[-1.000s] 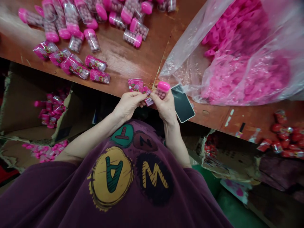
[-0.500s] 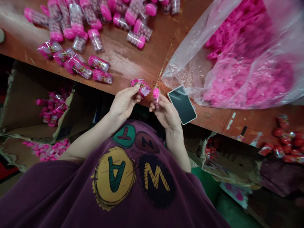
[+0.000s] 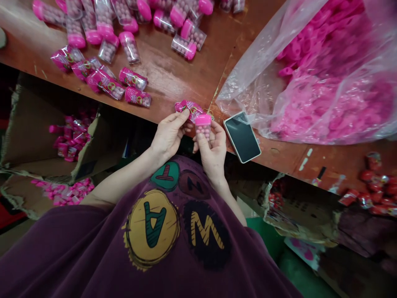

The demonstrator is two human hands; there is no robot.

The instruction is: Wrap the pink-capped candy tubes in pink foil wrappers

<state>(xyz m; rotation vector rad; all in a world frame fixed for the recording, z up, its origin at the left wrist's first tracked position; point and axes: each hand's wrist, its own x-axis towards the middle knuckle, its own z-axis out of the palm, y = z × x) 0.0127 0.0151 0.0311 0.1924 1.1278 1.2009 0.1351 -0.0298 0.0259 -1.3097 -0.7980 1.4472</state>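
Note:
My right hand (image 3: 211, 149) grips a small clear bottle (image 3: 203, 126) of pink balls with a pink cap, held upright at the table's front edge. My left hand (image 3: 169, 134) pinches a pink printed wrapper sleeve (image 3: 189, 108) just above and left of the bottle's cap. The two hands are close together, almost touching. Several wrapped bottles (image 3: 107, 82) lie on the brown table (image 3: 167, 78) to the left. Farther back lie several unwrapped capped bottles (image 3: 130, 25).
A phone (image 3: 242, 136) lies face up right of my hands. A big clear bag of pink caps (image 3: 325, 70) fills the right of the table. Cardboard boxes (image 3: 37, 136) with pink bottles stand below left. Red wrapped items (image 3: 375, 186) lie at the far right.
The hands drew apart, the left taking the wrapper from the small stack, and have come together again. The bottle now stands upright beside the wrapper.

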